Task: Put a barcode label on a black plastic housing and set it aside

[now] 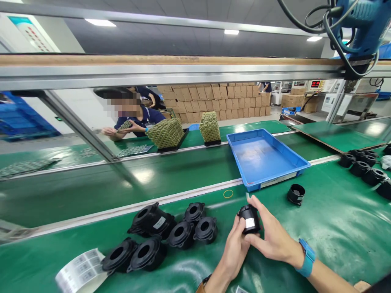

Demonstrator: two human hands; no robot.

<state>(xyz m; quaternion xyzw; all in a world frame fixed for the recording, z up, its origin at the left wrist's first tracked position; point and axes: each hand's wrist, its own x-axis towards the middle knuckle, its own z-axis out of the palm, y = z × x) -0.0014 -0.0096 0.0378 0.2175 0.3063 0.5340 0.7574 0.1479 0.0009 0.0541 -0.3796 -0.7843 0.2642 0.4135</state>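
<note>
Black housing (248, 212): print on label (249, 222) illegibly small. Sticker strip (80, 273) cut at bottom edge, blue tool (356, 34) at top.

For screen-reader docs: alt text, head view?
Left hand and right hand hold a white-labelled black part over a green table. More black parts and a label strip lie left of the hands; a blue tray sits beyond.

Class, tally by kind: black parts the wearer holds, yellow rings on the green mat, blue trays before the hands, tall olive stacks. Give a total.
Held black part: 1
Yellow ring: 1
Blue tray: 1
Olive stacks: 2
Total: 5
</note>
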